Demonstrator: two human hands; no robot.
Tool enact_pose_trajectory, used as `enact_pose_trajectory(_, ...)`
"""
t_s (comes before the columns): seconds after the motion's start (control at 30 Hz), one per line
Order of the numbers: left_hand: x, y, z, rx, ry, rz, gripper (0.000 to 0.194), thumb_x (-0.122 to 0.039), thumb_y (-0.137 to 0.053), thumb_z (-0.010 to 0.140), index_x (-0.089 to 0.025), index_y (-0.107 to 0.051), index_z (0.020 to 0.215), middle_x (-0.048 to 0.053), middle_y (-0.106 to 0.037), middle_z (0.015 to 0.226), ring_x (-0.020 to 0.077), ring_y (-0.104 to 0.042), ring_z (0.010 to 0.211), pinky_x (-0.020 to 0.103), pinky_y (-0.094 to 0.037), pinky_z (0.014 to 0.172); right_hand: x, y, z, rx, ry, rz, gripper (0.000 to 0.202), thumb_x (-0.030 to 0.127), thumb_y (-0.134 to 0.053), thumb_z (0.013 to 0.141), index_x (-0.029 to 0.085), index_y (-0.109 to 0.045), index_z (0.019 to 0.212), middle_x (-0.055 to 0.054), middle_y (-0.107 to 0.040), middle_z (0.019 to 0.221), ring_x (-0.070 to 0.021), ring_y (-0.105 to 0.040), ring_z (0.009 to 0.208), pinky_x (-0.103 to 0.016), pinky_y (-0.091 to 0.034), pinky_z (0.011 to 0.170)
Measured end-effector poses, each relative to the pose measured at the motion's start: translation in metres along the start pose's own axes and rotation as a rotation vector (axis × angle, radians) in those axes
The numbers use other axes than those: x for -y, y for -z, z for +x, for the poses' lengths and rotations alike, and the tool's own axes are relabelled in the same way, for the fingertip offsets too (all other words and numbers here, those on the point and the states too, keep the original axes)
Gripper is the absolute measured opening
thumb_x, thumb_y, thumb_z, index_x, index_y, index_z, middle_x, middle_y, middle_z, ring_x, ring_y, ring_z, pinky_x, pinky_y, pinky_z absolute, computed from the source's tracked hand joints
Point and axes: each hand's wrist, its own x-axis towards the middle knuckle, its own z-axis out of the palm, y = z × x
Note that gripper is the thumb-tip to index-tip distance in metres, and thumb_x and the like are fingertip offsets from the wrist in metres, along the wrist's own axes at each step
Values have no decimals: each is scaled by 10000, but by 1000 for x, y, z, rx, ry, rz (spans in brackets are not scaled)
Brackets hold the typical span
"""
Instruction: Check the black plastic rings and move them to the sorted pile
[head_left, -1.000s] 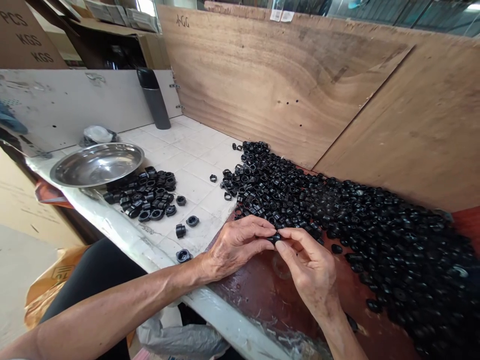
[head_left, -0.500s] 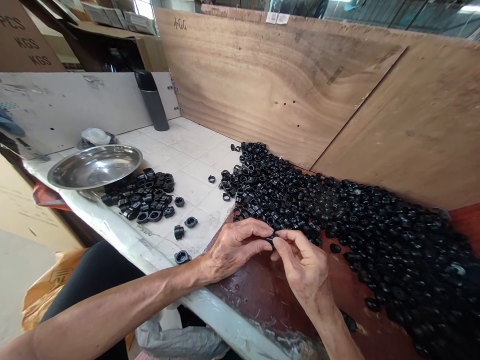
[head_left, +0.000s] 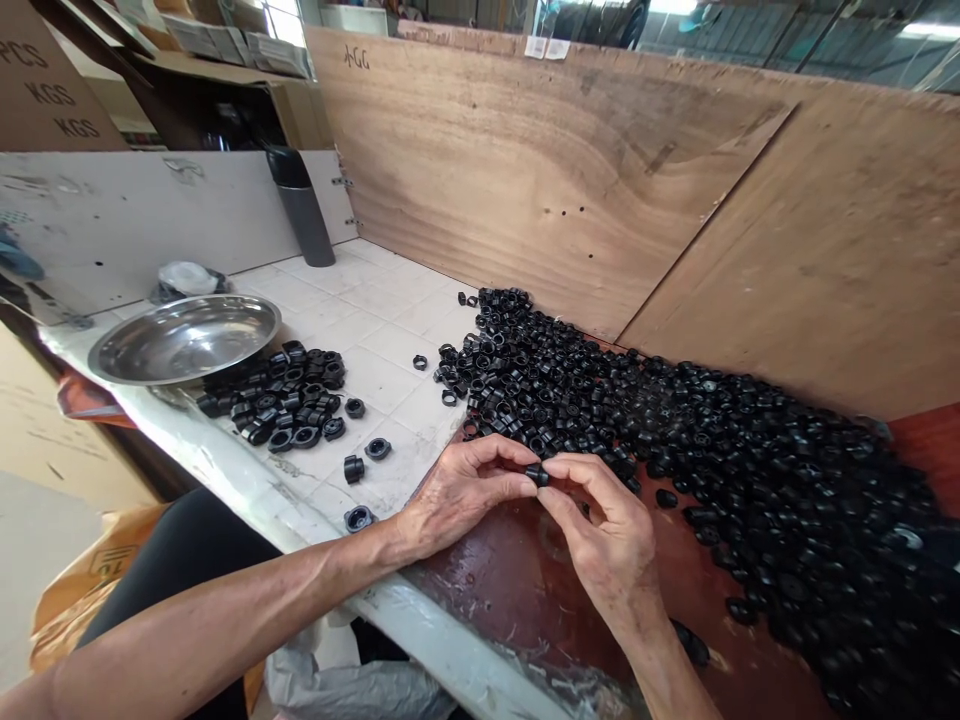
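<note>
Between the fingertips of both hands is a small black plastic part (head_left: 537, 474), partly covered by the fingers. My left hand (head_left: 469, 495) pinches it from the left with thumb and fingers. From the other side my right hand (head_left: 604, 520) grips it with thumb and forefinger. Just beyond the hands lies a big heap of black plastic rings (head_left: 517, 370), which runs into a pile of black caps (head_left: 787, 500) on the right. Left of my left wrist, a few black fitted parts (head_left: 360, 518) lie loose on the white tiled surface.
A shallow steel bowl (head_left: 184, 340) stands at the left edge beside a small pile of black parts (head_left: 289, 395). Behind it is a dark bottle (head_left: 301, 210). A plywood board (head_left: 555, 180) walls off the back. A reddish-brown sheet (head_left: 495, 580) covers the near right surface.
The fingers have shifted around the black part, and more of it shows between them now. The whole view has moved slightly; the piles are unchanged.
</note>
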Motion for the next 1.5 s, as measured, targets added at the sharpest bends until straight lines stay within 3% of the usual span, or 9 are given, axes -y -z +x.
enact_pose_trajectory(0.2, 10, 2, 0, 54, -218, 129, 213, -243, -822, 823, -200, -772, 1026, 46, -734, 1062, 176, -690, 1000, 290, -549, 928, -2, -1, -6, 4, -93, -78, 243, 337, -604, 998, 227, -623, 1214, 37, -666, 708, -128, -642, 607, -223, -541, 631)
enact_pose_trajectory(0.37, 6, 3, 0, 16, -158, 117, 219, -277, -803, 845, -202, -768, 1048, 52, -738, 1074, 185, -694, 997, 296, -550, 915, -2, 4, -4, 114, -58, -28, 204, 335, -617, 985, 225, -655, 1153, 16, -691, 804, -124, -677, 653, -211, -541, 637)
enact_pose_trajectory(0.47, 4, 3, 0, 20, -145, 106, 199, -278, -803, 841, -194, -773, 1019, 54, -741, 1068, 188, -688, 1005, 300, -545, 925, -1, 6, -1, 122, -90, -75, 206, 373, -603, 990, 211, -686, 894, 39, -622, 641, -105, -593, 530, -204, -481, 551)
enact_pose_trajectory(0.57, 3, 3, 1, 21, -144, 97, 183, -267, -798, 840, -185, -769, 1001, 59, -742, 1063, 193, -684, 1010, 310, -545, 929, 0, 5, 1, 83, -78, -169, 476, 433, -493, 1032, 210, -574, 619, 42, -500, 518, -97, -479, 466, -220, -413, 507)
enact_pose_trajectory(0.87, 0, 1, 1, -30, -112, 46, 187, -248, -798, 822, -170, -750, 985, 54, -731, 1027, 180, -673, 964, 309, -548, 896, 0, 8, -1, 127, -129, -70, 376, 477, -530, 1004, 200, -670, 791, 26, -551, 617, -125, -525, 556, -231, -426, 533)
enact_pose_trajectory(1.0, 0, 0, 2, -35, -108, 25, 191, -275, -811, 811, -167, -754, 958, 59, -726, 1024, 184, -673, 958, 316, -557, 888, 0, 8, -1, 152, -134, -62, 385, 435, -564, 996, 211, -606, 687, 26, -529, 606, -125, -512, 563, -236, -424, 545)
enact_pose_trajectory(1.13, 1, 0, 2, -23, -89, 2, 210, -303, -824, 798, -169, -761, 946, 62, -728, 1017, 193, -677, 965, 332, -556, 918, -2, 7, 0, 121, -137, -20, 194, 377, -654, 947, 223, -696, 1057, -13, -691, 856, -164, -642, 740, -251, -517, 671)
enact_pose_trajectory(1.27, 0, 1, 2, -9, -56, 4, 204, -291, -822, 799, -167, -761, 949, 58, -720, 1024, 193, -673, 982, 338, -542, 944, -3, 4, 0, 151, -211, -53, 204, 386, -628, 965, 224, -683, 855, 27, -604, 639, -133, -571, 562, -232, -469, 549)
enact_pose_trajectory(1.5, 3, 4, 6, 81, -121, 98, 157, -267, -779, 841, -153, -742, 943, 70, -717, 1032, 192, -675, 954, 326, -546, 899, 4, 0, 2, 137, -324, 76, 184, 383, -671, 916, 206, -675, 969, 7, -701, 750, -152, -679, 624, -244, -523, 623)
